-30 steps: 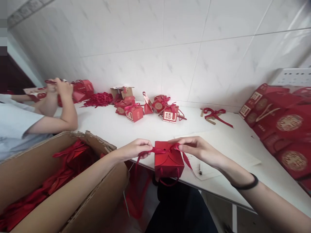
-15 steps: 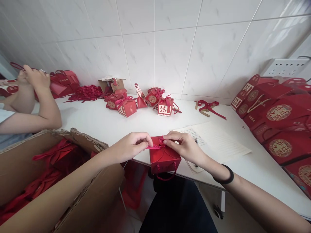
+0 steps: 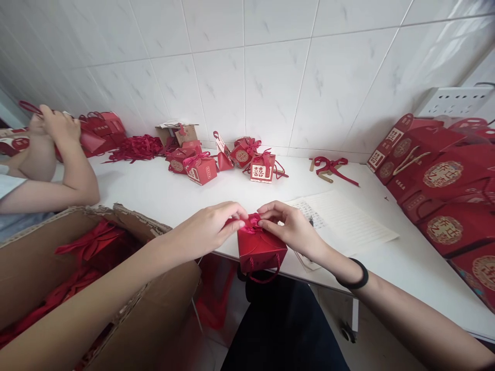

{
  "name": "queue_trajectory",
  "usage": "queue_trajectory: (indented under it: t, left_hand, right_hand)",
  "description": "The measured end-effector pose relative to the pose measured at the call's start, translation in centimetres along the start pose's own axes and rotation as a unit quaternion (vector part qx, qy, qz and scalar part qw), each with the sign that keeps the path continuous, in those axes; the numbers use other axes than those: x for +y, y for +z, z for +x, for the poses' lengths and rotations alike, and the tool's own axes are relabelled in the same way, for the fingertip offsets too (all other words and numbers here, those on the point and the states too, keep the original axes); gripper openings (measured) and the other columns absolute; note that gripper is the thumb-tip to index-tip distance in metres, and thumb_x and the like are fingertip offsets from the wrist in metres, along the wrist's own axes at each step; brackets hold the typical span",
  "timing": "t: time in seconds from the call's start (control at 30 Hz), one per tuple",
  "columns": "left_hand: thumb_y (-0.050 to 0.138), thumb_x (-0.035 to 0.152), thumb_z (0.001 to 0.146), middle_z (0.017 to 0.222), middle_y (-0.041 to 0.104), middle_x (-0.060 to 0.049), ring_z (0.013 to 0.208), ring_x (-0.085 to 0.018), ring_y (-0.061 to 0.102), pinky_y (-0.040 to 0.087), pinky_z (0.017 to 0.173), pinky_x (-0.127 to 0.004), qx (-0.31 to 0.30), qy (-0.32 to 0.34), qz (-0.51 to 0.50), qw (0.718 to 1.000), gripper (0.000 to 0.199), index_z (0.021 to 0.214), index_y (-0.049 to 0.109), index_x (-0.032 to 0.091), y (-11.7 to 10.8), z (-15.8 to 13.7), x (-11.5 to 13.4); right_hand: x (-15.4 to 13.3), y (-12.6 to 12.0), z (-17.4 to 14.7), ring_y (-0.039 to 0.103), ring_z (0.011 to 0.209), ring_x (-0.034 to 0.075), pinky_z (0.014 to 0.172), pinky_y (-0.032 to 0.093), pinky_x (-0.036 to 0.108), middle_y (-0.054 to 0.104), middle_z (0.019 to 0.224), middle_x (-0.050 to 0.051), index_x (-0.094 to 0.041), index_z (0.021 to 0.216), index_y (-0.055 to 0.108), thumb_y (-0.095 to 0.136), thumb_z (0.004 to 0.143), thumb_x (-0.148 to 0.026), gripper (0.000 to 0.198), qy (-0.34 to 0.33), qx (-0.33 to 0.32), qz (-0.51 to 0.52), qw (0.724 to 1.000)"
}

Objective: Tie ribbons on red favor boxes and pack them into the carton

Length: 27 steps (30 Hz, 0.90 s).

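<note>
A shiny red gift box (image 3: 263, 251) sits at the table's front edge, with a twisted cord handle (image 3: 266, 280) hanging over its near side. On its top lies a pinkish-red ribbon (image 3: 253, 221), gathered into loops. My left hand (image 3: 220, 222) pinches the ribbon from the left with thumb and forefinger. From the right, my right hand (image 3: 286, 224) pinches the ribbon near its middle; a black band (image 3: 361, 273) circles that wrist. The exact shape of the knot is partly hidden by my fingers.
On my left stands an open cardboard box (image 3: 154, 309) holding red ribboned boxes. Small gift boxes (image 3: 201, 169) and a ribbon pile (image 3: 137, 148) line the wall. Written sheets (image 3: 348, 221) lie right, beside stacked red boxes (image 3: 441, 175). Another person's arms (image 3: 69, 159) work at far left.
My left hand has moved slightly up and right, closer to my right hand. The ribbon, stretched out leftward before, is now bunched in loops on the box top.
</note>
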<state>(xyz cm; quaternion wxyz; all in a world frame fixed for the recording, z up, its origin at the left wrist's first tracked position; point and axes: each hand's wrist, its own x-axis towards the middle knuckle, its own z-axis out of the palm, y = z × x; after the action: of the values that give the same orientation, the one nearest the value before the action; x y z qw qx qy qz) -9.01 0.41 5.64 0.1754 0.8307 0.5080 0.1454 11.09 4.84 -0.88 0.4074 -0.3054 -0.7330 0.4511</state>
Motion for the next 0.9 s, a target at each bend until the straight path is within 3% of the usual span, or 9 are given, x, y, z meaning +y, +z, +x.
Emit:
queue_trajectory:
  t: [0.2,0.4,0.6,0.77,0.9]
  left_hand:
    - [0.038,0.019,0.09,0.084,0.061,-0.003,0.083,-0.018,0.051,0.037,0.079,-0.03,0.015,0.156,0.172,0.972,0.023,0.088,0.061,0.017,-0.7,1.6,0.9]
    - [0.036,0.017,0.091,0.082,0.058,-0.004,0.082,-0.017,0.046,0.035,0.07,-0.027,-0.007,0.229,0.186,0.956,0.026,0.087,0.062,0.017,-1.6,3.2,2.1]
    - [0.04,0.017,0.089,0.083,0.061,-0.003,0.085,-0.017,0.049,0.036,0.07,-0.026,-0.038,0.211,0.148,0.965,0.022,0.087,0.063,0.019,-2.1,3.9,2.8]
    - [0.044,0.018,0.086,0.082,0.062,-0.002,0.085,-0.017,0.052,0.038,0.074,-0.027,-0.009,0.185,0.123,0.975,0.018,0.083,0.062,0.019,-2.2,4.5,2.1]
    - [0.054,0.024,0.08,0.079,0.061,0.001,0.077,-0.014,0.053,0.039,0.072,-0.026,0.019,0.111,0.029,0.993,0.01,0.075,0.06,0.018,-1.0,5.1,0.2]
  right_hand:
    - [-0.2,0.1,0.3,0.06,0.074,0.016,0.07,0.047,0.028,0.066,0.082,0.001,-0.019,0.084,0.064,0.057,0.082,-0.028,0.011,-0.02,-0.004,-0.036,0.999]
    - [-0.3,0.1,0.5,0.054,0.065,0.015,0.062,0.043,0.024,0.062,0.072,-0.001,-0.018,0.078,0.061,0.053,0.08,-0.025,0.011,-0.035,0.007,-0.084,0.996]
    - [0.0,0.3,0.8,0.056,0.067,0.015,0.061,0.042,0.025,0.061,0.073,-0.002,-0.019,0.078,0.052,0.059,0.074,-0.027,0.011,-0.024,0.028,-0.025,0.999]
    - [-0.1,0.6,0.7,0.061,0.075,0.018,0.068,0.044,0.028,0.065,0.076,-0.002,-0.021,0.084,0.043,0.061,0.073,-0.024,0.021,0.016,0.011,0.044,0.999]
    - [-0.1,0.8,0.5,0.062,0.075,0.019,0.069,0.044,0.03,0.066,0.075,-0.001,-0.022,0.082,0.039,0.063,0.074,-0.027,0.026,0.027,0.004,0.061,0.998]
